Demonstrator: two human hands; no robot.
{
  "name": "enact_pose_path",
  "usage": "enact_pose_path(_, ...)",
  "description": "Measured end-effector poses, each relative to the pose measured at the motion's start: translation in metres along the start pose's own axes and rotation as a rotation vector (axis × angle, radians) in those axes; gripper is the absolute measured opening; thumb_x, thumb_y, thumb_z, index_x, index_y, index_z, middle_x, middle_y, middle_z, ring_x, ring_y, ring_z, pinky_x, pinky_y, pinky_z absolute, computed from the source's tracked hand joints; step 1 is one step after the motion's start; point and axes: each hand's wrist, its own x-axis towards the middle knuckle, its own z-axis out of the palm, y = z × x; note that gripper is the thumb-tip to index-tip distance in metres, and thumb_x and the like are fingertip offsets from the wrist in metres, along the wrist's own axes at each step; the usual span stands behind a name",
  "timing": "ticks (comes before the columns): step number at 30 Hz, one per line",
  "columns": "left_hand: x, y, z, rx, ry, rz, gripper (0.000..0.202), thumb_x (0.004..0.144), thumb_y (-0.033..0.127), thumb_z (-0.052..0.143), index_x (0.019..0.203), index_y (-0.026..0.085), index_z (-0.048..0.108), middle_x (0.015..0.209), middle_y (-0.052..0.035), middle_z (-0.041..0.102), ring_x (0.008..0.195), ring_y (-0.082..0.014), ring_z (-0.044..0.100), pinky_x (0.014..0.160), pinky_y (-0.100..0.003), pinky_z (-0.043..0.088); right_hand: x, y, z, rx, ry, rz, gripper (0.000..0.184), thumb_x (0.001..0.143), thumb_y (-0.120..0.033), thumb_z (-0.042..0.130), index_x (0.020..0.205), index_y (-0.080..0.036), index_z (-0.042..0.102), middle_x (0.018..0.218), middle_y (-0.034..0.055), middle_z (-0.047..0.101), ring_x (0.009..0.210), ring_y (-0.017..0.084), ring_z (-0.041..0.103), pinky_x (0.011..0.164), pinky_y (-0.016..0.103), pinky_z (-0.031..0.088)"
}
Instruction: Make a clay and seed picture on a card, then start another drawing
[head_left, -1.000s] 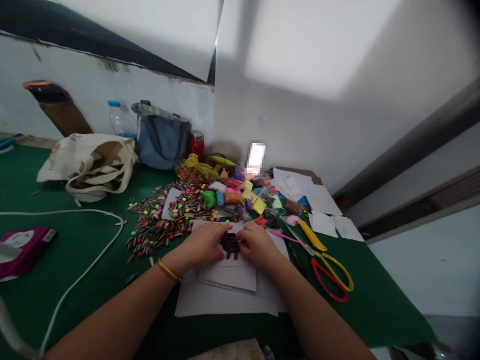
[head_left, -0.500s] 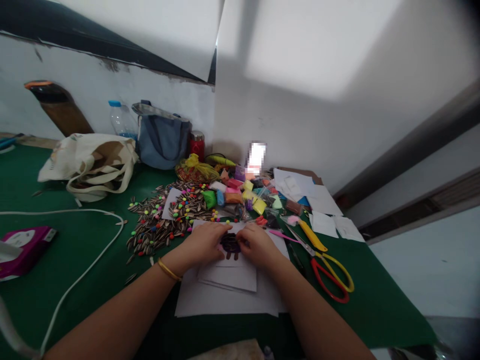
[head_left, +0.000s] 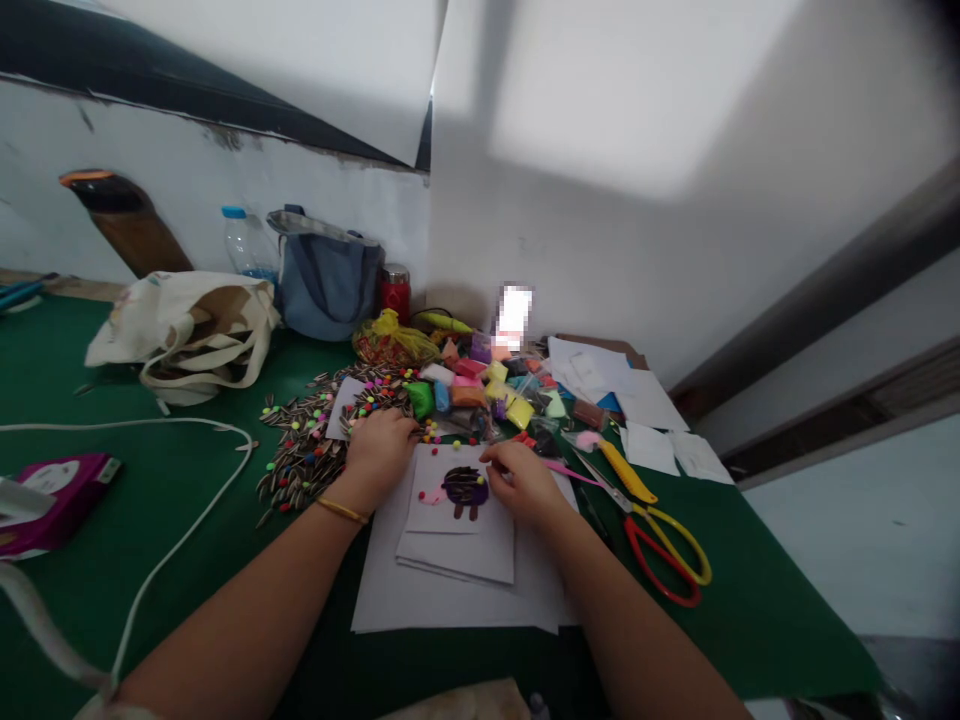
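A small hedgehog picture lies on a white card, with a dark purple body, striped sunflower seeds on its back, a pink face and brown feet. One yellow-green ball sits on the body. My left hand is over the near right edge of the pile of sunflower seeds and coloured balls, fingers bent together; what the fingertips hold, if anything, is hidden. My right hand hovers just right of the hedgehog, its thumb and fingers curved and apart, with nothing visible in them.
Packs of coloured clay stand behind the card. To the right lie scissors and a yellow-handled cutter. White sheets lie under the card. A white cable and a purple tissue pack are at left.
My left hand has moved from the picture up and left to the seed pile. My right hand has drawn slightly right, off the hedgehog, uncovering it.
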Motion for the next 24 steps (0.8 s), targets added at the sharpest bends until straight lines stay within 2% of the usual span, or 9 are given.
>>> enact_pose_path(6,0.001,0.008,-0.002,0.083,-0.004,0.004,0.024,0.089,0.026,0.050,0.082,0.021,0.072,0.090,-0.0104,0.067,0.092,-0.0293,0.059,0.076,-0.041,0.036,0.001,-0.002,-0.001,0.016,0.020,0.003,0.020,0.084,-0.012,0.055,0.097,-0.019,0.067,0.092,0.0064,0.068,0.090,0.021,0.061,0.083,0.034,0.047)
enact_pose_path(9,0.001,0.008,-0.006,0.095,0.062,-0.018,0.025,0.090,0.025,0.047,0.080,0.020,0.069,0.090,-0.0112,0.067,0.092,-0.0296,0.059,0.076,-0.041,0.035,0.000,-0.001,-0.001,0.028,0.045,0.003,0.020,0.084,-0.012,0.055,0.097,-0.020,0.067,0.093,0.0067,0.069,0.092,0.021,0.061,0.084,0.035,0.047)
enact_pose_path(12,0.000,0.011,-0.011,0.010,0.131,-0.029,0.022,0.092,0.028,0.047,0.086,0.019,0.067,0.088,-0.0099,0.068,0.089,-0.0279,0.060,0.077,-0.040,0.036,-0.001,-0.001,0.000,0.055,0.082,0.017,0.020,0.087,-0.015,0.053,0.099,-0.020,0.068,0.097,0.0074,0.069,0.095,0.022,0.061,0.086,0.036,0.047)
enact_pose_path(15,-0.006,0.023,-0.012,-0.158,0.137,0.060,0.019,0.092,0.029,0.049,0.091,0.020,0.066,0.083,-0.0063,0.069,0.081,-0.0236,0.061,0.078,-0.037,0.038,-0.002,-0.005,0.002,0.131,0.104,0.049,0.020,0.090,-0.021,0.053,0.103,-0.021,0.067,0.101,0.0077,0.070,0.098,0.022,0.062,0.087,0.036,0.047)
enact_pose_path(18,-0.017,0.041,-0.011,-0.231,0.154,0.206,0.014,0.091,0.025,0.052,0.086,0.020,0.065,0.081,-0.0055,0.068,0.083,-0.0229,0.062,0.079,-0.036,0.039,-0.002,-0.012,0.003,0.279,0.106,0.111,0.023,0.090,-0.029,0.057,0.109,-0.022,0.066,0.096,0.0056,0.071,0.088,0.020,0.065,0.076,0.031,0.049)
enact_pose_path(21,-0.025,0.056,-0.009,-0.288,0.146,0.334,0.012,0.091,0.022,0.053,0.088,0.020,0.065,0.083,-0.0051,0.069,0.085,-0.0225,0.062,0.081,-0.037,0.040,0.000,-0.016,0.003,0.361,0.093,0.146,0.014,0.087,-0.028,0.061,0.097,-0.021,0.068,0.085,0.0028,0.071,0.077,0.018,0.064,0.067,0.027,0.047)
enact_pose_path(24,-0.028,0.061,-0.009,-0.322,0.139,0.367,0.009,0.090,0.019,0.056,0.088,0.019,0.064,0.083,-0.0043,0.069,0.084,-0.0220,0.061,0.078,-0.036,0.040,0.001,-0.017,0.003,0.350,0.050,0.117,0.008,0.085,-0.023,0.061,0.084,-0.021,0.069,0.080,0.0012,0.070,0.073,0.016,0.063,0.067,0.027,0.046)
